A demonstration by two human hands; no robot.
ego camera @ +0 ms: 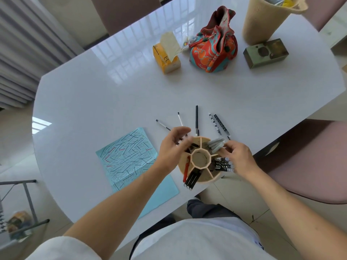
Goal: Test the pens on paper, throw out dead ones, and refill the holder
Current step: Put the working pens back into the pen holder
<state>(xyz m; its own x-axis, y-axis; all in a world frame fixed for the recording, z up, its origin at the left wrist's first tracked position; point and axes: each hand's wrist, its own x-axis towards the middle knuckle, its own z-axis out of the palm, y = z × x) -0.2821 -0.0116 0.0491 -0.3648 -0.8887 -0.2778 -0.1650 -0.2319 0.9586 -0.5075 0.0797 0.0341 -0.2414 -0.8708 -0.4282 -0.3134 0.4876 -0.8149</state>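
Note:
A round beige pen holder [200, 158] with wedge compartments stands near the table's front edge. It holds grey pens [216, 145], patterned black-and-white pens [224, 164], black pens [192, 178] and a red pen [186, 169]. My left hand [173, 147] hovers over the holder's left side, fingers curled on a dark pen going into a compartment. On the holder's right rim rests my right hand [237, 156], touching the grey pens. Several loose pens [196, 119] lie on the table behind the holder. A light blue paper [127, 156] covered in scribbled lines lies to the left.
At the far side of the white table [93, 94] stand a yellow tissue box [166, 57], a red patterned cloth bag [214, 49], a green box [265, 53] and a tall beige woven bin [266, 17]. A pink chair [309, 162] is to the right.

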